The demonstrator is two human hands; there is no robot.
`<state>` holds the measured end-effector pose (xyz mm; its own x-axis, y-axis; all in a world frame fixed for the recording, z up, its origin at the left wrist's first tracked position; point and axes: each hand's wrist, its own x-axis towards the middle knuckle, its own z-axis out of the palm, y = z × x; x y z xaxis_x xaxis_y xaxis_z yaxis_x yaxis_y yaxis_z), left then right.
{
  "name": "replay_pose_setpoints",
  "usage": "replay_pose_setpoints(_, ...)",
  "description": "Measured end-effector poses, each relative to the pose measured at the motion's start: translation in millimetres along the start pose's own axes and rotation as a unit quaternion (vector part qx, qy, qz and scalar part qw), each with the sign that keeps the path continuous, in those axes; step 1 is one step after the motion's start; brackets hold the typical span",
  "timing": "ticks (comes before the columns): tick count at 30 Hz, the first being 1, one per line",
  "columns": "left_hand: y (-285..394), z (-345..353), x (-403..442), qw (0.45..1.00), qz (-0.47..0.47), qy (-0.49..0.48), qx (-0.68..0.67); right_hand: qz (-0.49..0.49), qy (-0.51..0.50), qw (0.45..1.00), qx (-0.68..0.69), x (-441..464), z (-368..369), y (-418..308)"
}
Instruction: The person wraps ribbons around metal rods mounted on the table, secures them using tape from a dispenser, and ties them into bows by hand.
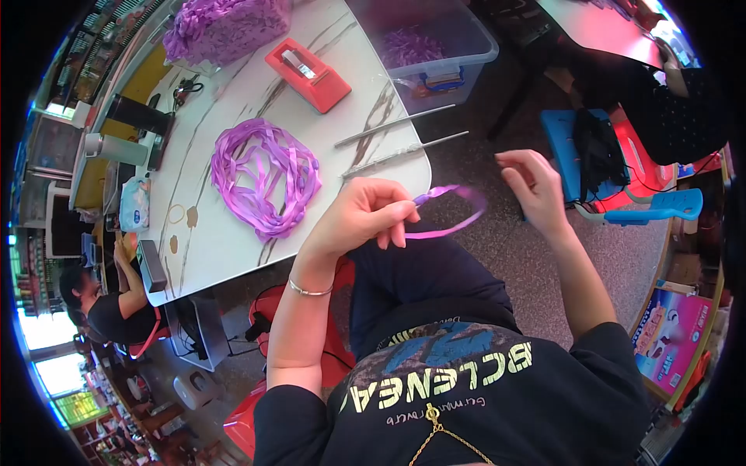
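My left hand [367,214] is closed in a pinch on a purple ribbon loop [470,218], held just past the front corner of the marble-patterned table. The loop hangs out to the right of my fingers, above my lap. My right hand [535,190] is raised to the right of the loop, apart from it, with its fingers bent and spaced and nothing visible between them. A bundle of purple ribbon loops [225,182] lies on the table to the left of my left hand. Two thin metal rods [392,126] stick out over the table's right edge.
A red tape dispenser [309,75] stands on the table [342,46], with a heap of purple ribbon [225,31] behind it. A clear plastic bin [474,50] adjoins the right edge. Blue and red chairs [563,147] stand at right. Other people sit at far left and upper right.
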<state>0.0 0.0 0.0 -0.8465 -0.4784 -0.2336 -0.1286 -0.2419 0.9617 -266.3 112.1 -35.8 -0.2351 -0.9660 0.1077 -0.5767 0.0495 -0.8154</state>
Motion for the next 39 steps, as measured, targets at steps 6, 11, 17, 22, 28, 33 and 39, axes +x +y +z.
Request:
replay_pose_setpoints(6, 10, 8, 20, 0.997, -0.009, -0.078, -0.006, -0.091, -0.179, 0.953, 0.228, 22, 24, -30)
replay_pose_setpoints(11, 15, 7, 28, 0.992, -0.017, -0.121, 0.011, 0.002, -0.39, 0.854, 0.346, 33, 19, -33)
replay_pose_setpoints(17, 3, 7, 50, 0.98, 0.114, -0.055, 0.152, 0.031, -0.349, 0.874, 0.337, 36, -4, -18)
replay_pose_setpoints(22, -2, -12, 82, 0.958, 0.192, 0.153, 0.145, 0.057, -0.221, 0.931, 0.284, 60, -14, 11)
replay_pose_setpoints(28, -19, -34, 123, 0.933, 0.22, 0.211, 0.193, 0.032, -0.026, 0.964, 0.262, 90, 30, 30)
replay_pose_setpoints(33, -27, -38, 133, 0.928, 0.183, 0.252, 0.207, -0.014, -0.051, 0.946, 0.319, 95, 65, 43)
replay_pose_setpoints(39, -17, -33, 130, 0.907, 0.149, 0.24, 0.313, -0.012, -0.046, 0.929, 0.366, 88, 84, 48)
